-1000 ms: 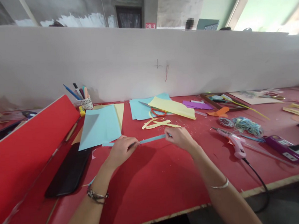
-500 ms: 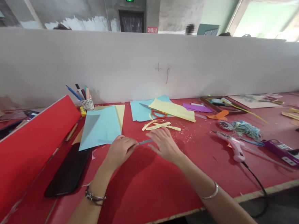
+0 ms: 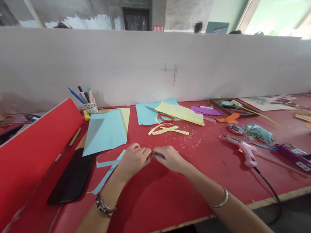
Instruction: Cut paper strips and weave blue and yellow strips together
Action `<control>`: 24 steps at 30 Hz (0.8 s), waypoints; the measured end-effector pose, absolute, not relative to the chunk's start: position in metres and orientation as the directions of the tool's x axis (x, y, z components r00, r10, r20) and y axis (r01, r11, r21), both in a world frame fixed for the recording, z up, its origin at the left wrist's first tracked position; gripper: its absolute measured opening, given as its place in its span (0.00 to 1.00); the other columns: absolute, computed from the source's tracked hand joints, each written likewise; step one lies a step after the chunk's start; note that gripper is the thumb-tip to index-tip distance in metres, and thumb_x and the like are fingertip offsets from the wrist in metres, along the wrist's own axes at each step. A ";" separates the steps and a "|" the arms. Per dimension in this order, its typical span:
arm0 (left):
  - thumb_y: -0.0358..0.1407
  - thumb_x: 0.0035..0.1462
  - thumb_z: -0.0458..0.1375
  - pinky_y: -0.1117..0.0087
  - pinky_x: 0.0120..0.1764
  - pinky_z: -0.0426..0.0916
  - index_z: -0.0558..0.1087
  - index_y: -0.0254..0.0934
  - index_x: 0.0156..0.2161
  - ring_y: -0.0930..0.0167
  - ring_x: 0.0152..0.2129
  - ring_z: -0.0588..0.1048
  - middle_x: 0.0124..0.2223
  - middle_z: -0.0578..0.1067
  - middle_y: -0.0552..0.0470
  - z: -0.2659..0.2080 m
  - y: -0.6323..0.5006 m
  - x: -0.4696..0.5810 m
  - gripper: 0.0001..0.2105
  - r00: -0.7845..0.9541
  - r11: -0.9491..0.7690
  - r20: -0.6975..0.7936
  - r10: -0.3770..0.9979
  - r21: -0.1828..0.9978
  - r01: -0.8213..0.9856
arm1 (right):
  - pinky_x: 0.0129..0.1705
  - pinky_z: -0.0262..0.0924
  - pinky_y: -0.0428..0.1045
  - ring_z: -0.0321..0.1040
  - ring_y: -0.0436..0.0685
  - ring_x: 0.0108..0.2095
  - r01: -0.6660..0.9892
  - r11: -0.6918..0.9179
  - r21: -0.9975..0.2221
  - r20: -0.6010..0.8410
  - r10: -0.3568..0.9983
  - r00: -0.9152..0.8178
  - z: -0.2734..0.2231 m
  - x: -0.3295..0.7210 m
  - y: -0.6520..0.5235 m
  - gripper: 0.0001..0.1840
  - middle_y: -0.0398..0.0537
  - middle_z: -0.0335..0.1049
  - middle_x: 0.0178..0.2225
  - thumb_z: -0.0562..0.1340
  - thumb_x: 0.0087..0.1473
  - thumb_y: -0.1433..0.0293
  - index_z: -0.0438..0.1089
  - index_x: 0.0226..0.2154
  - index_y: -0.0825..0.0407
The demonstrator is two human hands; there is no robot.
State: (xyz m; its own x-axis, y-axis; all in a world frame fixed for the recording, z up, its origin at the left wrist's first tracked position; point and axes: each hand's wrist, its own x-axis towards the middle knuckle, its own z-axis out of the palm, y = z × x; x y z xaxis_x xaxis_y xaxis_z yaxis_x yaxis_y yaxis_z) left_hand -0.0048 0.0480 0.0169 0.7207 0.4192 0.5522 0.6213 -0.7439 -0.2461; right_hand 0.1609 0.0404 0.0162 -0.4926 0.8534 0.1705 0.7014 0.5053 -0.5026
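My left hand (image 3: 137,157) and my right hand (image 3: 172,158) meet above the middle of the red table, fingers pinched together. Between them runs a narrow blue paper strip, mostly covered by the fingers; a short dark bit of it shows at my right hand. Beside my left wrist, light blue paper strips (image 3: 106,179) lie across each other, one end passing behind the hand. Beyond the hands rest curled yellow paper strips (image 3: 167,130) and red-handled scissors (image 3: 166,117), their blades partly under a yellow sheet (image 3: 182,113).
Light blue sheets (image 3: 104,132) and a black phone-like slab (image 3: 69,181) lie left, next to a tilted red board (image 3: 38,153). A pen cup (image 3: 91,107) stands behind. To the right are a pink glue gun (image 3: 244,153) with its cord, yarn (image 3: 259,134) and a purple power strip (image 3: 299,158).
My right hand has closed and drawn in to my left hand, covering most of the strip between them. Light blue strips now show beside my left wrist.
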 end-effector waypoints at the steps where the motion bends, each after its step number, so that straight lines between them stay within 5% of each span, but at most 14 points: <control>1: 0.29 0.57 0.40 0.72 0.28 0.57 0.60 0.38 0.23 0.75 0.15 0.65 0.18 0.68 0.57 0.018 0.048 -0.005 0.14 0.719 -0.743 0.557 0.415 -0.249 0.622 | 0.25 0.46 0.41 0.57 0.47 0.22 0.664 0.511 -0.546 0.178 0.845 -0.504 0.017 0.163 0.041 0.09 0.41 0.64 0.21 0.53 0.52 0.72 0.65 0.24 0.53; 7: 0.27 0.52 0.43 0.74 0.21 0.53 0.62 0.38 0.22 0.75 0.14 0.65 0.16 0.68 0.58 0.021 0.052 -0.016 0.11 0.648 -0.675 0.581 0.493 -0.214 0.706 | 0.23 0.45 0.41 0.53 0.46 0.20 0.556 0.484 -0.676 0.223 0.853 -0.472 0.026 0.178 0.048 0.11 0.38 0.58 0.18 0.52 0.51 0.69 0.63 0.22 0.53; 18: 0.30 0.49 0.46 0.73 0.19 0.50 0.66 0.39 0.24 0.73 0.15 0.66 0.20 0.72 0.55 0.022 0.064 -0.054 0.09 0.319 -0.314 0.550 0.772 -0.107 0.943 | 0.22 0.45 0.43 0.50 0.47 0.19 0.604 0.425 -0.674 0.272 0.903 -0.333 0.029 0.215 0.062 0.11 0.38 0.55 0.17 0.52 0.50 0.66 0.61 0.21 0.53; 24: 0.30 0.51 0.46 0.69 0.25 0.55 0.66 0.39 0.25 0.69 0.21 0.69 0.24 0.72 0.52 0.026 0.063 -0.055 0.08 0.178 -0.206 0.725 0.666 -0.051 0.977 | 0.23 0.46 0.42 0.54 0.47 0.20 0.657 0.445 -0.609 0.278 0.895 -0.348 0.024 0.205 0.059 0.10 0.40 0.60 0.19 0.51 0.51 0.69 0.63 0.22 0.53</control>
State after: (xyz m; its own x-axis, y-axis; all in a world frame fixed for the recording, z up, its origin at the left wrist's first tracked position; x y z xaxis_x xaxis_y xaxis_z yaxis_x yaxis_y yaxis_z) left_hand -0.0554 0.0627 0.0260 0.1781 0.6655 0.7248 0.9772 -0.2059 -0.0511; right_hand 0.2052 0.0589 0.0239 -0.3484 0.8953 0.2777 0.6569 0.4445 -0.6090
